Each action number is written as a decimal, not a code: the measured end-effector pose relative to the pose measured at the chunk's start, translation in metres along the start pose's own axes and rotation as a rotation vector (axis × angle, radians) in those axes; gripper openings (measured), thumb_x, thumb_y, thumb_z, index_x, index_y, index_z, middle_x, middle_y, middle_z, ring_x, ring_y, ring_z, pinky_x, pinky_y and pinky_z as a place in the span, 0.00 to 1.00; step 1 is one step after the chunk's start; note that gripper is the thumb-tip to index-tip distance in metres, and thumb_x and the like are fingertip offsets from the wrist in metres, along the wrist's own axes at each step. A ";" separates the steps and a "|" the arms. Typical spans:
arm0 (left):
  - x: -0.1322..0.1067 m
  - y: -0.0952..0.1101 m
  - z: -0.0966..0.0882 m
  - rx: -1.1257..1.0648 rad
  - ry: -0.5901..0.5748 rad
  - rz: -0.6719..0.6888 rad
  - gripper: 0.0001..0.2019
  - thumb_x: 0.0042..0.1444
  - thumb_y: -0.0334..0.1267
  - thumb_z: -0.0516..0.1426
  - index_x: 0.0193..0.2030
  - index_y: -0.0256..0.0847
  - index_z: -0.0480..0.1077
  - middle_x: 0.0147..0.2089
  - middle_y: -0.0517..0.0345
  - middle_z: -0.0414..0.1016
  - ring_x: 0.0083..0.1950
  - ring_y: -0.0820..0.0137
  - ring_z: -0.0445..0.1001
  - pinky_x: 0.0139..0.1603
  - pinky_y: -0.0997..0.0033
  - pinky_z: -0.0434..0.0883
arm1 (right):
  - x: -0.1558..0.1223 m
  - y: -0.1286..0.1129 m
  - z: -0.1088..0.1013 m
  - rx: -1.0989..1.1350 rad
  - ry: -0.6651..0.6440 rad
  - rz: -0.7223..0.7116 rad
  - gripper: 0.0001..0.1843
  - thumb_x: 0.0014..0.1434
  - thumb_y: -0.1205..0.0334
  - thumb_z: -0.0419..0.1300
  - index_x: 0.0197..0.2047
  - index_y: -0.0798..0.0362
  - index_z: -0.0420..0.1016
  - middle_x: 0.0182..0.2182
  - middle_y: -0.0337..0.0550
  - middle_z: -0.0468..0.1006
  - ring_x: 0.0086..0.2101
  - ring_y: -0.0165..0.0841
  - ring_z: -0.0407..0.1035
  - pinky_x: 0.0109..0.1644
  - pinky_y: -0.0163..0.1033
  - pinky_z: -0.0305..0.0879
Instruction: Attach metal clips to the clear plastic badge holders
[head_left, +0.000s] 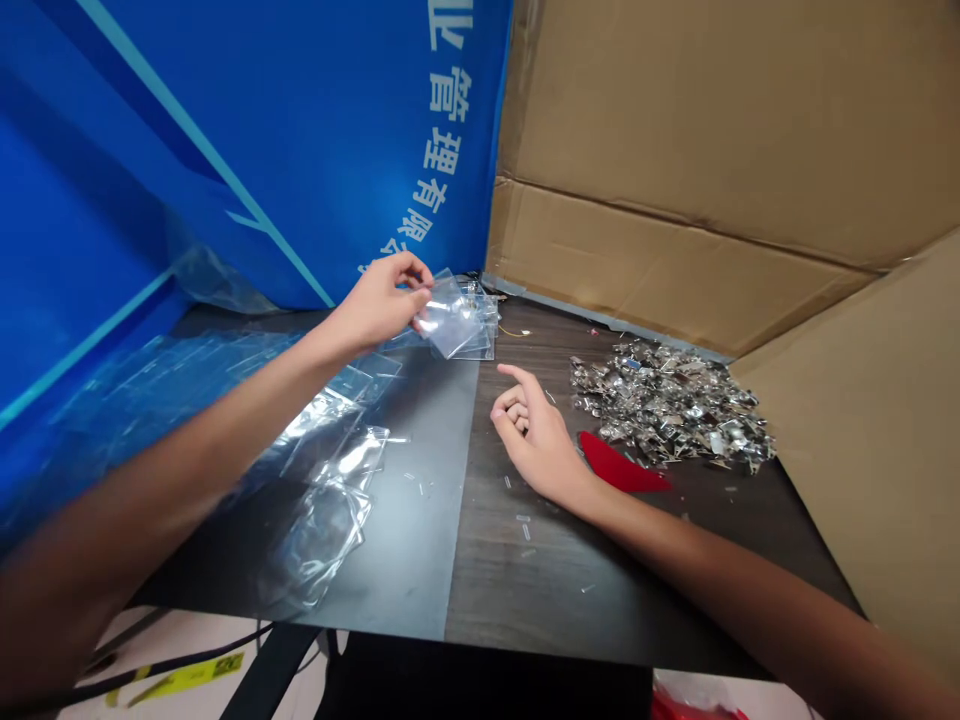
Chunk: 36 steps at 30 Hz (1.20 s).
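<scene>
While the left hand (382, 305) pinches a clear plastic sleeve (454, 318), the right hand (536, 437) is half-open, empty

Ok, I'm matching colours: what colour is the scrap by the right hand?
The scrap is bright red, clearest in the head view.

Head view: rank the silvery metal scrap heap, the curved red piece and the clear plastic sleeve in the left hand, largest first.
1. Silvery metal scrap heap
2. Curved red piece and clear plastic sleeve look too alike to rank
</scene>
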<state>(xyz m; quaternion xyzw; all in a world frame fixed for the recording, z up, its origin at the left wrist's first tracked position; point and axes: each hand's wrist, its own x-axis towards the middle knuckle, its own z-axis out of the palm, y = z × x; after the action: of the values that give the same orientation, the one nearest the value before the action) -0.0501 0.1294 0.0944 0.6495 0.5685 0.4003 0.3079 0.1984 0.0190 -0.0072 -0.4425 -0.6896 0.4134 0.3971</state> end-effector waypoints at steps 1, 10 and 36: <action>0.011 -0.002 0.004 -0.048 0.019 -0.041 0.08 0.57 0.28 0.62 0.41 0.41 0.69 0.39 0.52 0.74 0.33 0.66 0.76 0.35 0.59 0.79 | 0.000 0.000 0.000 -0.006 -0.004 -0.002 0.30 0.70 0.60 0.57 0.73 0.49 0.62 0.41 0.39 0.78 0.32 0.32 0.71 0.40 0.44 0.69; 0.049 -0.032 0.027 0.157 0.051 -0.085 0.30 0.58 0.23 0.61 0.69 0.34 0.65 0.41 0.50 0.80 0.39 0.59 0.84 0.49 0.52 0.82 | 0.001 -0.001 0.000 -0.006 -0.021 0.014 0.22 0.68 0.61 0.57 0.64 0.48 0.67 0.39 0.37 0.77 0.30 0.31 0.69 0.38 0.42 0.66; -0.112 -0.044 -0.090 0.683 -0.490 -0.005 0.40 0.56 0.73 0.64 0.70 0.55 0.78 0.72 0.44 0.76 0.73 0.35 0.72 0.73 0.36 0.71 | 0.037 -0.003 -0.070 -0.885 0.188 -0.067 0.16 0.70 0.63 0.59 0.55 0.54 0.84 0.52 0.60 0.79 0.53 0.55 0.73 0.59 0.61 0.73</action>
<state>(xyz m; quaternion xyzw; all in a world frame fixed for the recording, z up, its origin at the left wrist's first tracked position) -0.1538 0.0213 0.0814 0.7889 0.5800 0.0219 0.2019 0.2506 0.0680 0.0263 -0.5827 -0.7749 0.0239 0.2438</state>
